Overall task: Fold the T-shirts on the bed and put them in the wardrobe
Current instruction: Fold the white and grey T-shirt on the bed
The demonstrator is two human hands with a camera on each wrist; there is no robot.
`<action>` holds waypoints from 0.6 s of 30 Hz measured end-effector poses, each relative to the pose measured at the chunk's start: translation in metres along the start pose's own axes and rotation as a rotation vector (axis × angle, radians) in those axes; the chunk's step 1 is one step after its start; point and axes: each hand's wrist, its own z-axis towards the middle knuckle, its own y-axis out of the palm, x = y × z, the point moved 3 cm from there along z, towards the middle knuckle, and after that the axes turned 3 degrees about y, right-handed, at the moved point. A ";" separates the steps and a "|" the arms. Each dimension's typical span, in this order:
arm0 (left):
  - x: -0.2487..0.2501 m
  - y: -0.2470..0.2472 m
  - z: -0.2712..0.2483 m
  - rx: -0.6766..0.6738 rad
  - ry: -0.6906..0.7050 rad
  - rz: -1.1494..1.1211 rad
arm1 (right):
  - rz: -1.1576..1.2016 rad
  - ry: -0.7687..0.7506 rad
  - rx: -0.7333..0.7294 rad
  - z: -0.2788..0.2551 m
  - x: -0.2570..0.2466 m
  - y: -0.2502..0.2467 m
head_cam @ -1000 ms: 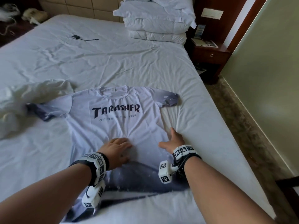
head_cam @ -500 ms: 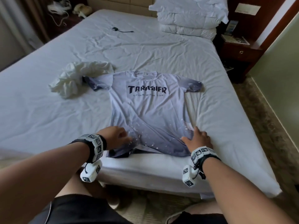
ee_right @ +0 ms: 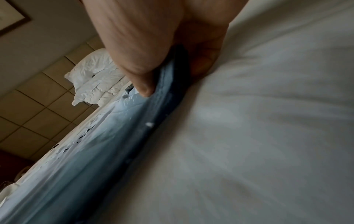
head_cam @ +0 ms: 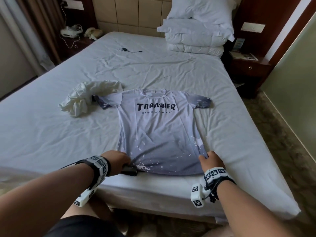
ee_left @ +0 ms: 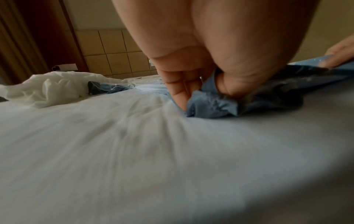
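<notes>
A bed covered by a white creased sheet filled most of the head view. Against the padded headboard a stack of white pillows was piled at the far right corner. A nightstand was seen to the right of the bed, and another at the far left, on which a phone and a white cord were lying.

A T-shirt was spread flat, front up, near the foot edge of the bed, its collar turned toward the headboard; black lettering was printed across the chest, and the pale cloth darkened to a speckled grey-blue at the hem. A second, white T-shirt was left crumpled just beside the left sleeve, touching it.

The hem's left corner was gripped by the left hand: in the left wrist view a bunch of blue cloth was pinched between the thumb and curled fingers. The hem's right corner was held by the right hand; in the right wrist view the dark edge was clamped between the thumb and the fingers beneath it.

A small black device with a short cable was lying on the sheet well beyond the T-shirt.
</notes>
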 end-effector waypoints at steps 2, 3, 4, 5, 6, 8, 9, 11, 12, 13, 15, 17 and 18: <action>-0.004 0.001 -0.005 -0.032 0.017 0.040 | 0.020 0.009 0.006 0.002 0.004 0.002; -0.006 0.002 -0.008 -0.053 0.022 0.049 | 0.023 0.013 0.011 0.002 0.006 0.002; -0.008 0.003 -0.012 -0.082 0.022 0.055 | 0.016 0.019 0.008 0.001 0.010 0.002; -0.009 0.002 -0.015 -0.118 0.015 0.066 | 0.002 0.028 -0.001 0.000 0.014 0.001; -0.010 0.001 -0.018 -0.150 0.012 0.082 | -0.016 0.038 -0.013 -0.001 0.018 -0.002; -0.011 -0.001 -0.021 -0.194 0.006 0.123 | -0.041 0.044 -0.038 -0.004 0.024 -0.008; -0.011 -0.003 -0.022 -0.207 0.007 0.147 | -0.027 0.035 -0.048 -0.005 0.024 -0.010; -0.011 -0.004 -0.023 -0.243 -0.001 0.189 | 0.037 0.029 -0.039 -0.007 0.022 -0.013; -0.011 -0.005 -0.023 -0.259 -0.008 0.208 | 0.087 0.039 -0.031 -0.007 0.019 -0.015; -0.012 -0.005 -0.022 -0.264 -0.013 0.217 | 0.144 0.051 -0.031 -0.007 0.015 -0.015; -0.012 -0.005 -0.020 -0.260 -0.022 0.208 | 0.229 0.078 -0.072 -0.005 0.007 -0.014; -0.012 -0.004 -0.018 -0.256 -0.020 0.211 | 0.250 0.092 -0.129 -0.005 0.004 -0.011; -0.012 -0.002 -0.017 -0.262 -0.017 0.217 | 0.252 0.097 -0.148 -0.006 0.004 -0.011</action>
